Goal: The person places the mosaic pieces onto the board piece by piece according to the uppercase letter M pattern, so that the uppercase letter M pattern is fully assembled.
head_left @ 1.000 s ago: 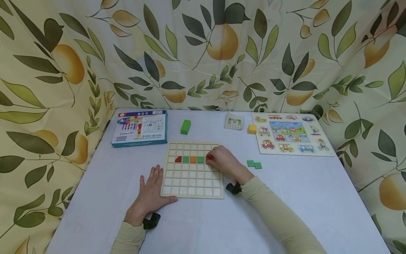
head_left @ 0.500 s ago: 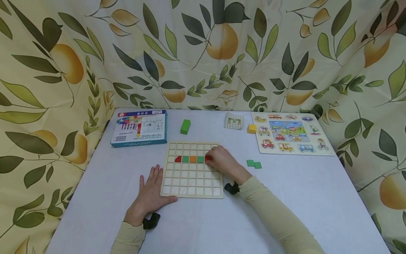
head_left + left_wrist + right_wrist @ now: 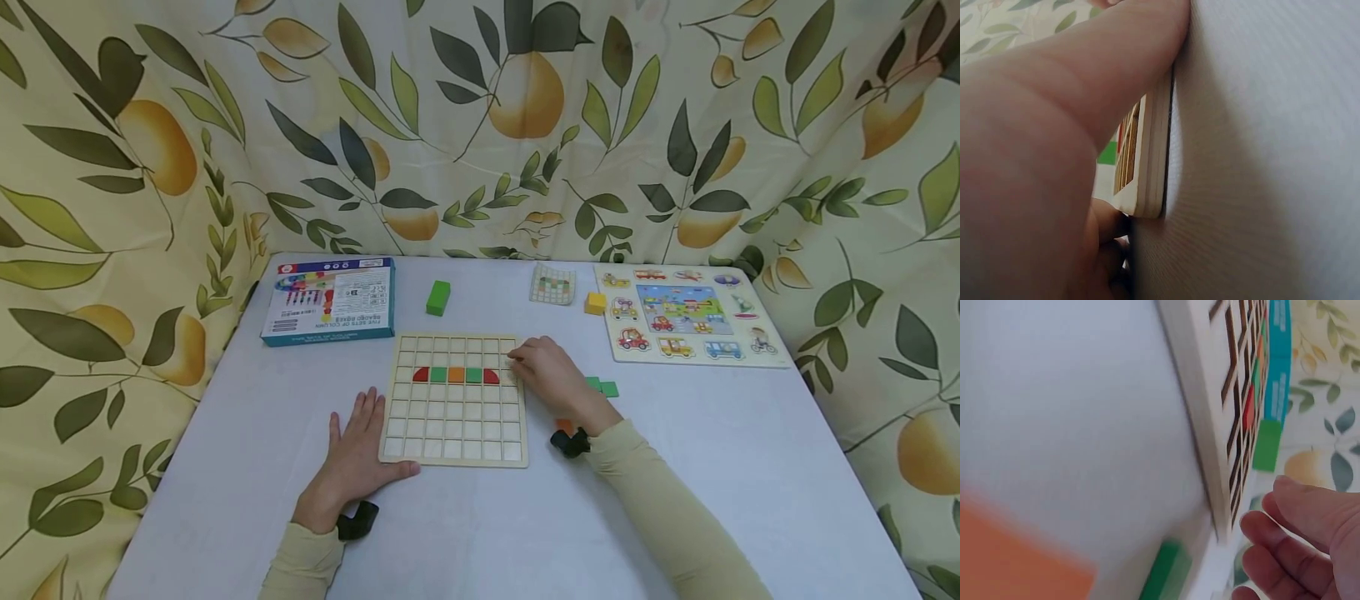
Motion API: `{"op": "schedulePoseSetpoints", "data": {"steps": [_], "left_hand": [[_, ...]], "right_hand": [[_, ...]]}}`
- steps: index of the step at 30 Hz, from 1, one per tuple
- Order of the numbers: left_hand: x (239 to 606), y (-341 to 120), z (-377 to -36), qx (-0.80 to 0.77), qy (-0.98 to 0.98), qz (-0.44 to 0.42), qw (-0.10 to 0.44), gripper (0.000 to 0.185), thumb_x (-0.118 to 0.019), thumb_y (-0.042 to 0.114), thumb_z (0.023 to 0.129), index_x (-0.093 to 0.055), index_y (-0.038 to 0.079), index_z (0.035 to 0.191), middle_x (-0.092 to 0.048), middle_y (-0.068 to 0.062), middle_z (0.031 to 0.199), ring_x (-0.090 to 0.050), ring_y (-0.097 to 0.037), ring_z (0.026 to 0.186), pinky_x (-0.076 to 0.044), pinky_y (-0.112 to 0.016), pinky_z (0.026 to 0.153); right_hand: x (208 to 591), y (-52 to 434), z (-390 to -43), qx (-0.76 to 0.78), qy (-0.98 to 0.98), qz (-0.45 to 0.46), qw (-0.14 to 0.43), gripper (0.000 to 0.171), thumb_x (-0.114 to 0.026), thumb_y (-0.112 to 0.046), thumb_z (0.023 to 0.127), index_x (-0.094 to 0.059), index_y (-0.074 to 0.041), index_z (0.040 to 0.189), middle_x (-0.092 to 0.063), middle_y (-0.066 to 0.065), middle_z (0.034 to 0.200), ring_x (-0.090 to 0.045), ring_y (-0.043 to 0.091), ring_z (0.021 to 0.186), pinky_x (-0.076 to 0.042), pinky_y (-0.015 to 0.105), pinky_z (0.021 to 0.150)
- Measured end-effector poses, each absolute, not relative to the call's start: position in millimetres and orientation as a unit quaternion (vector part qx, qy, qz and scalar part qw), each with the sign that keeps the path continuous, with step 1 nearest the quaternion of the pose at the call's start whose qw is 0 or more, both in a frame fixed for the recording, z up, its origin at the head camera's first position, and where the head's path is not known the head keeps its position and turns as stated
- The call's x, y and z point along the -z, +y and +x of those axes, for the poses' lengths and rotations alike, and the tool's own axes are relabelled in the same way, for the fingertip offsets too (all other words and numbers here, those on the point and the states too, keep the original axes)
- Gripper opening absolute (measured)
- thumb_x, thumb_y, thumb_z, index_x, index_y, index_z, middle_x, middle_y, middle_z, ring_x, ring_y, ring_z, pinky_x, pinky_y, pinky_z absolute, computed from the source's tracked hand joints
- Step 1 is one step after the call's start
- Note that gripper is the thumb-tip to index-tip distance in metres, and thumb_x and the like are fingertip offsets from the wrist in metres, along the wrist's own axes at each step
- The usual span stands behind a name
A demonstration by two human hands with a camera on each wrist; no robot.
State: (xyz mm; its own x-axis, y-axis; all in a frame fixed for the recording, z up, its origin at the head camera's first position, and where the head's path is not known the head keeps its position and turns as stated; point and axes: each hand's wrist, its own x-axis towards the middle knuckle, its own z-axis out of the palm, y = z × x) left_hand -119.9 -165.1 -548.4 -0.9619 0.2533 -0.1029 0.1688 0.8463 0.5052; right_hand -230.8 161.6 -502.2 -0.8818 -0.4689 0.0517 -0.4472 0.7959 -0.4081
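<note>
Background: a curtain [image 3: 300, 108] printed with leaves and orange fruit stands behind and beside a worktop [image 3: 480, 533] under white cloth. At the worktop's far right corner lies a picture puzzle board [image 3: 740, 333] showing vehicles. In the middle, a pale grid board [image 3: 453, 429] lies flat, its sides roughly following the worktop's edges. A printed box [image 3: 330, 304] occupies the far left corner.

My left hand [image 3: 356, 454] lies at the grid board's near left corner, its fingers [image 3: 367, 408] straight and spread, the thumb along the near side. My right hand [image 3: 555, 377] is at the board's right side; its fingers are loosely bent, thumb a little apart, with nothing visible between them.

Along the far edge are a pattern card [image 3: 552, 286], a green block [image 3: 438, 298] and, beside the puzzle, a yellow block [image 3: 596, 304].

Key relation: the row of five tiles [image 3: 456, 376] sits in the board's far half, its long axis parallel to the worktop's far edge. Its end piece, the right red tile [image 3: 491, 377], lies just left of my right fingers and slightly nearer me; my right hand is the closer. Loose green tiles [image 3: 609, 389] and a partly hidden orange piece [image 3: 564, 426] lie toward the worktop's right edge.
</note>
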Motion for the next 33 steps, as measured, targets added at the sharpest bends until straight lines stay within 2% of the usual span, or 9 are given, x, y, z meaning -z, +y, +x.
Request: {"op": "schedulePoseSetpoints", "data": {"steps": [6,14,21,26,33], "left_hand": [[548,-165,-120,-0.259,0.956,0.111,0.077,0.122,-0.075,0.066,0.07,-0.019,-0.004,0.153,-0.011,-0.023,0.159,-0.001,-0.038,0.146,0.008,-0.068,0.106],[547,-165,-120,-0.258,0.957,0.11,0.078,0.123,-0.076,0.065,0.07,-0.019,-0.004,0.153,-0.01,-0.023,0.159,0.0,-0.038,0.146,0.008,-0.068,0.106],[545,-164,-119,-0.252,0.958,0.11,0.086,0.122,-0.075,0.066,0.071,-0.018,-0.005,0.153,-0.009,-0.023,0.159,0.0,-0.039,0.146,0.008,-0.068,0.106],[545,-164,-120,-0.247,0.958,0.112,0.089,0.123,-0.074,0.068,0.071,-0.017,-0.005,0.153,-0.008,-0.023,0.159,0.001,-0.039,0.146,0.008,-0.068,0.106],[546,-164,-121,-0.255,0.957,0.111,0.085,0.123,-0.074,0.068,0.07,-0.018,-0.005,0.153,-0.01,-0.023,0.159,0.0,-0.039,0.146,0.008,-0.068,0.105]], "right_hand": [[498,185,-229,0.203,0.952,-0.23,0.022,0.024,-0.065,-0.014,0.095,-0.071,-0.001,0.115,-0.067,0.008,0.105,-0.056,0.024,0.099,-0.047,0.039,0.087],[497,203,-223,0.21,0.955,-0.204,0.046,0.024,-0.067,-0.016,0.094,-0.072,-0.002,0.113,-0.068,0.007,0.105,-0.055,0.023,0.096,-0.047,0.039,0.084],[500,213,-217,0.201,0.953,-0.22,0.057,0.031,-0.077,-0.021,0.086,-0.073,-0.002,0.11,-0.068,0.006,0.103,-0.056,0.024,0.096,-0.046,0.04,0.085],[503,218,-215,0.185,0.951,-0.241,0.055,0.033,-0.081,-0.023,0.083,-0.074,-0.002,0.107,-0.068,0.006,0.101,-0.056,0.025,0.092,-0.047,0.041,0.08],[504,220,-213,0.173,0.95,-0.253,0.054,0.025,-0.081,-0.018,0.081,-0.076,-0.006,0.102,-0.067,0.004,0.096,-0.056,0.025,0.09,-0.047,0.041,0.077]]}}
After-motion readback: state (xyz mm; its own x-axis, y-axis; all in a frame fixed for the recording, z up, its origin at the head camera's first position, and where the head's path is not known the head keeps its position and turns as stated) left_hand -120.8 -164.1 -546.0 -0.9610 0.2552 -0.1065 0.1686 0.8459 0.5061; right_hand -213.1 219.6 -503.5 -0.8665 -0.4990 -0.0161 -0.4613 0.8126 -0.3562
